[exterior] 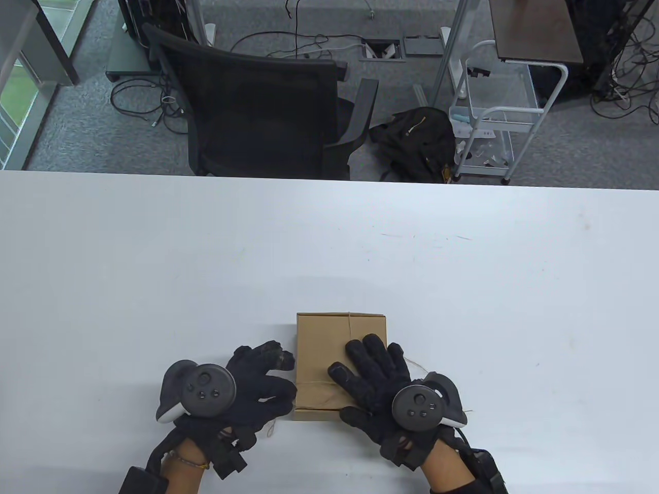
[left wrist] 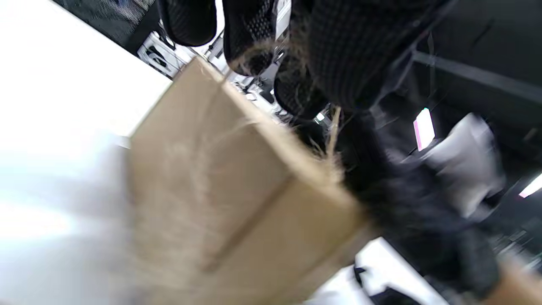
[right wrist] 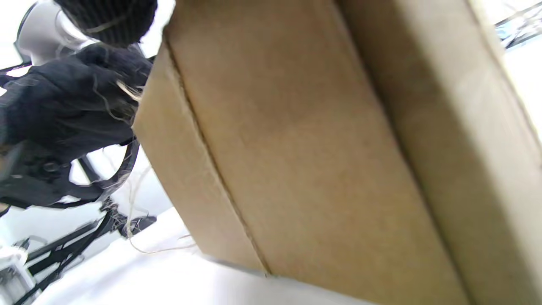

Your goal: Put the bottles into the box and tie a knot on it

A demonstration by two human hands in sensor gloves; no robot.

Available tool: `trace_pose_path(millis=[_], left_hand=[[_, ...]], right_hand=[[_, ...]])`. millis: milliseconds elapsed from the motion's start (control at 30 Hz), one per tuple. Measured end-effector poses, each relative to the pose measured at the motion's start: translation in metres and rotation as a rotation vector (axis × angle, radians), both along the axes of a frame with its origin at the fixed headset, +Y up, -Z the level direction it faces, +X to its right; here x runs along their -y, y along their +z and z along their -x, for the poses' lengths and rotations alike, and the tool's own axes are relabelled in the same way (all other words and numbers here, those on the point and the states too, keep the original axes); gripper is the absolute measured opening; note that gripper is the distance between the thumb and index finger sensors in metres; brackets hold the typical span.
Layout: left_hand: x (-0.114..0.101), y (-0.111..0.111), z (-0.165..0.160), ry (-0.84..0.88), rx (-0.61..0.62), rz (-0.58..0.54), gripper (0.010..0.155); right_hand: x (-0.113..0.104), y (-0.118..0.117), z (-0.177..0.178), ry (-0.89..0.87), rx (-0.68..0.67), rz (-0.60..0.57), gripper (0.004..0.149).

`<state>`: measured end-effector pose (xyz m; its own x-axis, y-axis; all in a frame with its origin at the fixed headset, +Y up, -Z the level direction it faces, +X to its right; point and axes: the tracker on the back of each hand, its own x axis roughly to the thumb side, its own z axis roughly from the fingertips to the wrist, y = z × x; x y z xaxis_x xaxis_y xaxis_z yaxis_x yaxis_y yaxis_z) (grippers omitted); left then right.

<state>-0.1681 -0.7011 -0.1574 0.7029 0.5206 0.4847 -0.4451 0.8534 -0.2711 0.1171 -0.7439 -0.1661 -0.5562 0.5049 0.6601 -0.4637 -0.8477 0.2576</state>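
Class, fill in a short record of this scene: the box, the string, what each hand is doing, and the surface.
box: closed cardboard box, flat on the table
string: thin twine runs over the lid; loose ends trail at both sides
left hand: left hand at the box's left side, fingers curled, twine at the fingertips
right hand: right hand lies flat on the lid
surface: white table
bottles: none visible

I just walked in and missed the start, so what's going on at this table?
A person in sensor gloves is tying up a closed cardboard box with thin twine. The right hand lies flat on the lid, fingers spread, holding the box down. The left hand is at the box's left side, fingers curled where the twine crosses; whether it pinches the twine is hard to tell. Twine already runs across the lid both ways, with loose ends trailing on the white table. No bottles are visible.
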Motion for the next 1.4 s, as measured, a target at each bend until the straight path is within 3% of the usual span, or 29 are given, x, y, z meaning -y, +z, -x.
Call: trace_pose_path(millis=[67, 133, 233, 400, 467, 600, 733, 900, 967, 1033, 1233, 1333, 1400], left_hand=[[0.002, 0.000, -0.003, -0.104, -0.010, -0.030, 0.047], [0.005, -0.001, -0.003, -0.145, -0.059, -0.036, 0.058], [0.010, -0.007, 0.008, -0.211, -0.117, 0.047, 0.077], [0.025, -0.022, 0.043, 0.055, -0.201, 0.213, 0.090], [0.028, -0.024, 0.053, 0.177, -0.223, 0.251, 0.089], [0.025, -0.019, 0.044, 0.429, -0.266, 0.197, 0.074], [0.009, -0.002, -0.010, 0.197, -0.155, -0.056, 0.067], [0.012, 0.004, -0.044, -0.089, -0.196, -0.152, 0.067], [0.012, 0.003, -0.044, 0.039, -0.200, -0.126, 0.057], [0.011, 0.007, -0.049, -0.032, -0.187, -0.171, 0.049], [0.013, 0.014, -0.062, -0.161, -0.145, -0.251, 0.047], [0.015, 0.013, -0.058, -0.113, -0.144, -0.252, 0.047], [0.015, 0.012, -0.050, 0.015, -0.134, -0.204, 0.048]], right_hand=[[0.000, 0.001, 0.001, 0.022, 0.008, -0.013, 0.066], [0.000, 0.001, 0.002, 0.057, 0.009, -0.009, 0.065], [0.000, 0.001, 0.002, 0.060, 0.012, -0.006, 0.064], [0.001, 0.001, 0.002, 0.059, 0.019, 0.001, 0.064], [0.000, 0.001, 0.002, 0.063, 0.025, -0.001, 0.065], [-0.002, 0.002, 0.004, 0.071, 0.027, -0.005, 0.067], [-0.006, 0.006, 0.009, 0.110, 0.038, -0.042, 0.070], [-0.007, 0.007, 0.010, 0.094, 0.034, -0.049, 0.073], [-0.007, 0.008, 0.011, 0.092, 0.037, -0.062, 0.075], [-0.006, 0.009, 0.013, 0.078, 0.039, -0.063, 0.076], [-0.003, 0.012, 0.010, 0.011, -0.011, -0.064, 0.073], [-0.005, 0.013, 0.006, -0.036, -0.062, -0.040, 0.068], [-0.008, 0.013, 0.004, -0.042, -0.084, -0.029, 0.065]])
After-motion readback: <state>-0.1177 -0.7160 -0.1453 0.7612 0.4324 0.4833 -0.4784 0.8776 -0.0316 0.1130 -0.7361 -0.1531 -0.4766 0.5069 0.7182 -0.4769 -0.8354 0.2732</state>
